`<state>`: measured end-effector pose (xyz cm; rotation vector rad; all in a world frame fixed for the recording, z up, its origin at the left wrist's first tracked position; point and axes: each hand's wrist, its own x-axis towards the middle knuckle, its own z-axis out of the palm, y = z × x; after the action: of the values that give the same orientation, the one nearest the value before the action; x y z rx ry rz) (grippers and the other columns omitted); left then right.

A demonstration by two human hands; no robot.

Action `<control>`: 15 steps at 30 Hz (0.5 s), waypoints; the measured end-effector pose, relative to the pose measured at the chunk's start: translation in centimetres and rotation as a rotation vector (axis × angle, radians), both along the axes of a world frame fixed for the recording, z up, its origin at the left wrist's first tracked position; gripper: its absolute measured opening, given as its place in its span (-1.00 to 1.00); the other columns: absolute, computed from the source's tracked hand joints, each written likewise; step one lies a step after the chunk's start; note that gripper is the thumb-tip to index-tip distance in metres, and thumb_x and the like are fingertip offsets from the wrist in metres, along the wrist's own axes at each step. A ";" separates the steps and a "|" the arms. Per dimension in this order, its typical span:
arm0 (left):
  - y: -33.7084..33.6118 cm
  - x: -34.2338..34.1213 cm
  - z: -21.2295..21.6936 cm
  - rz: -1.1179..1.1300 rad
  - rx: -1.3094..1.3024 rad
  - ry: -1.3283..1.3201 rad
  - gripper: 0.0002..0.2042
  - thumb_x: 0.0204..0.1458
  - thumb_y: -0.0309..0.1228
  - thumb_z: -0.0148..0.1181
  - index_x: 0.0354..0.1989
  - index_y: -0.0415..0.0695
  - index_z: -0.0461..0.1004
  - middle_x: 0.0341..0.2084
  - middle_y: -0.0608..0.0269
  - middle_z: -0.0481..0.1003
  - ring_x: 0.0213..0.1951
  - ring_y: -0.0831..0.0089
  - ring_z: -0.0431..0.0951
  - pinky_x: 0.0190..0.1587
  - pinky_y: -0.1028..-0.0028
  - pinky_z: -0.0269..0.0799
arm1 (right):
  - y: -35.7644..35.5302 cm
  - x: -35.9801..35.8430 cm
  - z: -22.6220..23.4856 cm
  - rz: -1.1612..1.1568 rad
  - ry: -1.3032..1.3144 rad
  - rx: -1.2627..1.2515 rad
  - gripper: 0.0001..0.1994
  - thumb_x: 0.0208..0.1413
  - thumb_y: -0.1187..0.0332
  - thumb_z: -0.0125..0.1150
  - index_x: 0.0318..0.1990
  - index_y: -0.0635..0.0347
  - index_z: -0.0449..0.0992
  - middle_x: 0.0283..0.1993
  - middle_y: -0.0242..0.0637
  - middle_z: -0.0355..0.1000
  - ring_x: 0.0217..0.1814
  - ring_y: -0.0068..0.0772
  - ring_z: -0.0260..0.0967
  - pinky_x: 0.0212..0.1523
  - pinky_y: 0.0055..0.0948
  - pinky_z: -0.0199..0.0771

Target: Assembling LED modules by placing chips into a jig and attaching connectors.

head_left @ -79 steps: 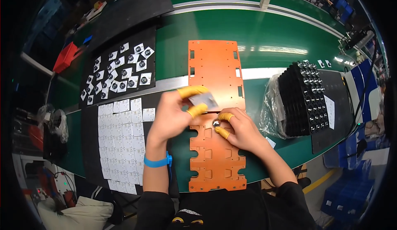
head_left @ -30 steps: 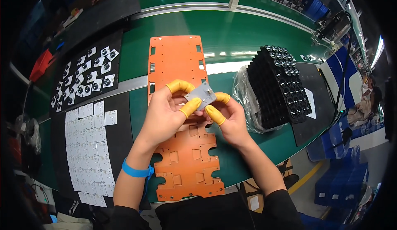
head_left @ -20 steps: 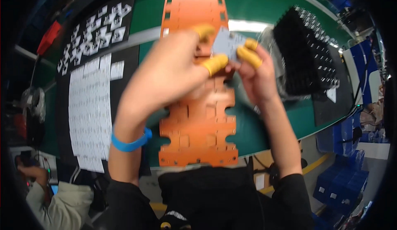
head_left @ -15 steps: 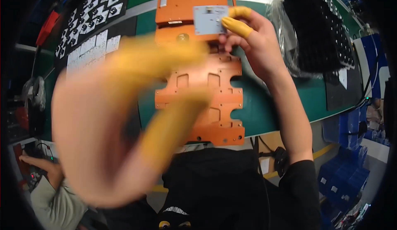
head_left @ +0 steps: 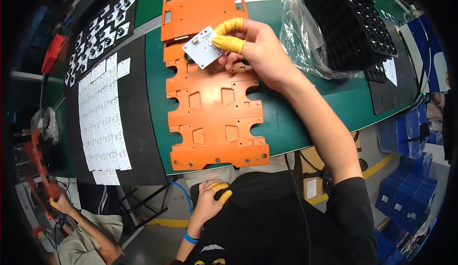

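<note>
A small square white circuit board (head_left: 202,48) is pinched by its right edge between the thumb and finger of my right hand (head_left: 248,41), both in yellow finger cots. It is tilted, above the orange plate (head_left: 214,98) with cut-out edges and holes. Part of a dark round piece shows behind the board's left corner; I cannot make out its kind. My left hand (head_left: 210,202), also in yellow cots and with a blue wrist strap, lies low against my black shirt. Its fingers are apart and nothing shows in them.
A second orange plate (head_left: 202,3) lies beyond. White boards (head_left: 102,122) cover a black mat at left; behind them sit boards with black round parts (head_left: 102,31). Stacked black trays (head_left: 350,31) and a clear plastic bag (head_left: 307,41) stand right. A co-worker's hand (head_left: 62,203) is lower left.
My left hand has swung from over the orange plate down to my shirt. The right hand has shifted left in the picture with the circuit board, which is now more tilted.
</note>
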<state>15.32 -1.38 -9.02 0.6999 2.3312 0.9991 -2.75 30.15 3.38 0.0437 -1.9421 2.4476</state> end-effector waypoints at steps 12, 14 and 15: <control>3.9 -5.3 -8.5 0.051 0.104 -0.103 -0.63 0.13 -0.37 0.15 0.07 -0.30 0.38 0.02 -0.06 0.45 0.05 0.06 0.46 0.12 0.16 0.32 | 0.2 -0.3 0.2 -0.061 -0.061 -0.117 -0.82 0.19 0.41 0.16 -0.16 0.37 0.45 -0.40 -0.26 0.46 -0.52 -0.62 0.40 -0.53 -0.64 0.44; 4.0 -5.6 -8.1 -0.031 0.037 -0.036 -0.62 0.13 -0.35 0.14 0.08 -0.29 0.37 0.03 -0.07 0.44 0.04 0.04 0.46 0.11 0.16 0.33 | 0.5 -0.4 0.0 -0.045 -0.051 -0.115 -0.82 0.22 0.41 0.12 -0.14 0.37 0.43 -0.36 -0.23 0.44 -0.53 -0.58 0.42 -0.56 -0.62 0.43; 4.0 -5.7 -7.7 -0.070 0.000 -0.003 -0.61 0.13 -0.34 0.14 0.09 -0.28 0.37 0.03 -0.07 0.43 0.04 0.03 0.46 0.11 0.16 0.33 | 0.5 -0.4 0.0 -0.048 -0.051 -0.115 -0.82 0.22 0.41 0.12 -0.14 0.37 0.43 -0.36 -0.23 0.44 -0.53 -0.58 0.42 -0.56 -0.62 0.43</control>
<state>9.61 2.63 -16.68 0.7736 2.2874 0.9690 -3.16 30.64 3.42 -0.0666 -1.7950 2.5482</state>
